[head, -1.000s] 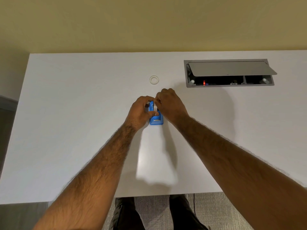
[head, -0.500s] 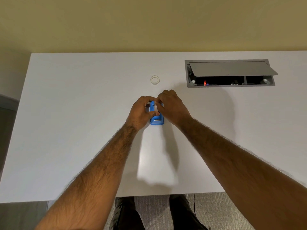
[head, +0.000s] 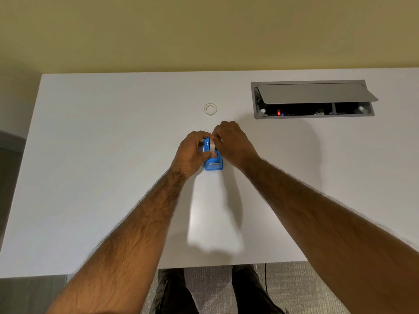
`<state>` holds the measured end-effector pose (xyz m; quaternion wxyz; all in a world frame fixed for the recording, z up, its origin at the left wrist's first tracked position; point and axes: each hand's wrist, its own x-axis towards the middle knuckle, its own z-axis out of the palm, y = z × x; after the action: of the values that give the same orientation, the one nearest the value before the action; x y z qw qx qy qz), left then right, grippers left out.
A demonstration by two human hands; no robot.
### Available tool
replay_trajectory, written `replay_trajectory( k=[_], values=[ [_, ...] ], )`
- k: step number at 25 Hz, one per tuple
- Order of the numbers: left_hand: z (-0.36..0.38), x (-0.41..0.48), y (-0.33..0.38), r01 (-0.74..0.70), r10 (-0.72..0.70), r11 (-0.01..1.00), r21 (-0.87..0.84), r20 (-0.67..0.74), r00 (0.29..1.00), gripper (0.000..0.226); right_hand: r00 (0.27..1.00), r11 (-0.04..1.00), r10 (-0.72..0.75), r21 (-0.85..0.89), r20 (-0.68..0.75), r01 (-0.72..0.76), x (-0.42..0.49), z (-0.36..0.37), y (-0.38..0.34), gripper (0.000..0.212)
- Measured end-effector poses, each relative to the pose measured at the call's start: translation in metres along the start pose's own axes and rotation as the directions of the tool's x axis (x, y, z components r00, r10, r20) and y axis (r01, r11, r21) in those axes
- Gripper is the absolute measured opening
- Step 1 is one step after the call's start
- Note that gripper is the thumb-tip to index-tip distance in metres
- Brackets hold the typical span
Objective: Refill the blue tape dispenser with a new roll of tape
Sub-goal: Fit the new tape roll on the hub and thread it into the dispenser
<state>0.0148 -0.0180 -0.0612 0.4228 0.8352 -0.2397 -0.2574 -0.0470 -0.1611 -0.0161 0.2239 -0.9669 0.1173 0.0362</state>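
Observation:
A small blue tape dispenser [head: 213, 163] stands on the white table [head: 90, 177] near the middle. My left hand [head: 191, 152] wraps its left side and grips it. A roll of clear tape [head: 212, 144] sits upright in the dispenser's top. The fingers of my right hand [head: 233, 143] pinch that roll from the right and from above. The dispenser's cutter end points toward me and is uncovered. A second small white ring of tape [head: 210, 109] lies flat on the table farther back, apart from both hands.
A grey cable box [head: 313, 99] with its lid propped open is sunk into the table at the back right, with a red light inside. A yellow wall runs behind the table. My legs show below the table's near edge.
Both hands stay on the dispenser. The roll now shows more plainly between my fingers at the dispenser's top; my right fingers have shifted slightly on it.

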Motion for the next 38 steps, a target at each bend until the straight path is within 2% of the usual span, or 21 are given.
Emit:
replay_trajectory(
  k=[3,13,16,20,26,34,38],
  values=[
    [0.0,0.0,-0.001,-0.022,0.022,1.0,-0.005,-0.004,1.0,0.049,1.0,0.998,0.0,0.07,-0.021,0.001,-0.007,0.002,0.003,0.015],
    [0.0,0.0,0.002,-0.029,0.029,0.999,0.02,0.004,1.0,0.051,0.998,1.0,0.015,-0.002,-0.059,-0.015,0.001,0.005,-0.001,0.016],
    [-0.001,0.0,0.0,-0.026,0.026,0.999,0.022,0.018,0.999,0.054,0.996,0.994,-0.075,-0.088,-0.057,0.07,-0.008,0.001,-0.003,0.016],
    [-0.005,-0.002,-0.002,-0.033,0.034,0.999,-0.025,0.041,0.999,0.053,0.983,0.943,-0.174,-0.299,-0.061,0.148,-0.017,0.006,-0.002,0.017],
    [-0.005,-0.002,0.001,-0.033,0.033,0.999,-0.004,0.027,0.999,0.045,0.976,0.962,-0.18,-0.229,-0.123,0.149,-0.034,0.015,-0.002,0.024],
    [-0.002,0.0,0.0,0.009,-0.01,0.999,0.038,0.021,1.0,0.049,0.996,0.968,-0.084,-0.238,-0.031,0.074,-0.017,0.008,-0.011,0.022],
    [-0.003,0.0,0.004,0.008,-0.009,1.0,0.025,0.023,1.0,0.049,0.993,0.963,-0.111,-0.251,-0.033,0.099,-0.023,0.01,-0.007,0.026]
  ],
)
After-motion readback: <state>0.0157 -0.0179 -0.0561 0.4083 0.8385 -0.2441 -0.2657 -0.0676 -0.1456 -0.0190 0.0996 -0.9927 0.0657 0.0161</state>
